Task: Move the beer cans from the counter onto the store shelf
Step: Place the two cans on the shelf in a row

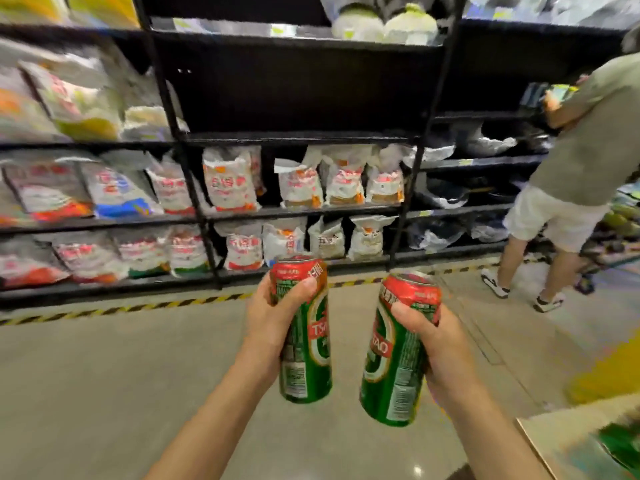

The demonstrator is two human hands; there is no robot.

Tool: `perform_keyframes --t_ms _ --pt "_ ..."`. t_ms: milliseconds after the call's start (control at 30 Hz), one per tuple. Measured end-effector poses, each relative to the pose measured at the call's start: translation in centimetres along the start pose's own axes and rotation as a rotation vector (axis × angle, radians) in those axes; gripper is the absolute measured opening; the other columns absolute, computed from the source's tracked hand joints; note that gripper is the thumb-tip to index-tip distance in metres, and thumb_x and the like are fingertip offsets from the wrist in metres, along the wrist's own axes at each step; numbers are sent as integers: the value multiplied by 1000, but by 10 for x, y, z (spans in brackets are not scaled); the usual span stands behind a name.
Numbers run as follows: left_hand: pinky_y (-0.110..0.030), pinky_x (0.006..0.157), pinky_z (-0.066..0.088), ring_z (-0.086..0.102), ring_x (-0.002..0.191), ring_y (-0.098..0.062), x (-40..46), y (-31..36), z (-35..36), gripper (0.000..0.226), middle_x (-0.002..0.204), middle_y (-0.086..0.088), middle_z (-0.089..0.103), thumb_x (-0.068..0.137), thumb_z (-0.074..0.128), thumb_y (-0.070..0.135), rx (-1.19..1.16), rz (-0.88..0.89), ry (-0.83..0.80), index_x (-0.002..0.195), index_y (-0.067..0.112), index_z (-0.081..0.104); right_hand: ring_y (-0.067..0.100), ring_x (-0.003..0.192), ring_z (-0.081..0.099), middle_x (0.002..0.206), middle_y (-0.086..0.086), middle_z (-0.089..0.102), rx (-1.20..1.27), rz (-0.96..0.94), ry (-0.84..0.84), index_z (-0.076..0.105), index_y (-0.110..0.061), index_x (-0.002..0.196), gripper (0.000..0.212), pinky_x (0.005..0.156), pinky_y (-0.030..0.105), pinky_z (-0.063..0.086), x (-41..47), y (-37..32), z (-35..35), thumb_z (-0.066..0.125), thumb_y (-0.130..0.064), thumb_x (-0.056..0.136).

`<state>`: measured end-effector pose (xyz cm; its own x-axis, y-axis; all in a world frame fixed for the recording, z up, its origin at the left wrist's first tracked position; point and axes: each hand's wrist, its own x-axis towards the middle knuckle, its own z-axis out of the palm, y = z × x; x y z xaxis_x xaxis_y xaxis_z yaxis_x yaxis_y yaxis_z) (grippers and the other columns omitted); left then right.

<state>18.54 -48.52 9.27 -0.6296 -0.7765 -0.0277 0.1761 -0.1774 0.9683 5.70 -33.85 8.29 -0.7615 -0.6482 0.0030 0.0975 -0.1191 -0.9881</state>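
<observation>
Green aluminium with a red top band marks both beer cans. The left hand [273, 320] grips the left can [306, 344] around its upper half, thumb laid across the red band, fingers curled behind the body. The right hand [440, 344] grips the right can [398, 355] the same way, thumb pressed on the front just below the rim. Both cans are held in the air, roughly upright; the right can tilts with its base toward the left hand. The two cans sit near each other without touching, a gap of grey floor [121, 368] showing between them.

Ahead of both hands stands a black shelf unit [304, 136]. Its open bay directly beyond the hands, at upper-middle height, appears dark. The shelves below that bay carry white bags [228, 181] with red print. A yellow-and-black striped line [145, 306] runs along the floor at the shelf base.

Beyond the right hand, a person [581, 161] in a green shirt and white shorts stands facing the shelving. Below the right forearm, a pale counter corner [568, 427] enters the view.
</observation>
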Motion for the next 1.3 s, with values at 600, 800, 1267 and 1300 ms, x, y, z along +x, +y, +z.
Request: perform_keyframes --t_ms 600,800,1267,1300 --pt "-33 69 53 71 80 -16 325 52 -83 50 92 1 73 62 68 43 43 89 402 108 25 61 15 88 69 94 -6 72 -182 3 -335 60 -33 105 69 79 38 53 382 4 162 76 -57 41" --pt "-34 70 54 71 80 -16 416 62 -137 48 93 0 73 63 68 41 41 99 487 108 24 61 9 83 68 90 -10 72 -178 31 -422 59 -33 104 53 67 26 48 474 16 234 74 -44 54" --pt "-33 71 54 71 82 -15 685 125 -282 45 93 1 73 64 69 42 137 166 364 106 27 62 13 86 68 93 -5 72 -166 -13 -304 60 -29 104 53 67 26 49 688 46 419 80 -40 55" --pt "-32 69 54 71 82 -15 700 128 -288 44 92 1 73 64 69 41 144 169 355 105 26 62 14 87 68 93 -4 71 -159 -9 -288 60 -28 104 55 68 27 49 699 48 426 84 -40 56"
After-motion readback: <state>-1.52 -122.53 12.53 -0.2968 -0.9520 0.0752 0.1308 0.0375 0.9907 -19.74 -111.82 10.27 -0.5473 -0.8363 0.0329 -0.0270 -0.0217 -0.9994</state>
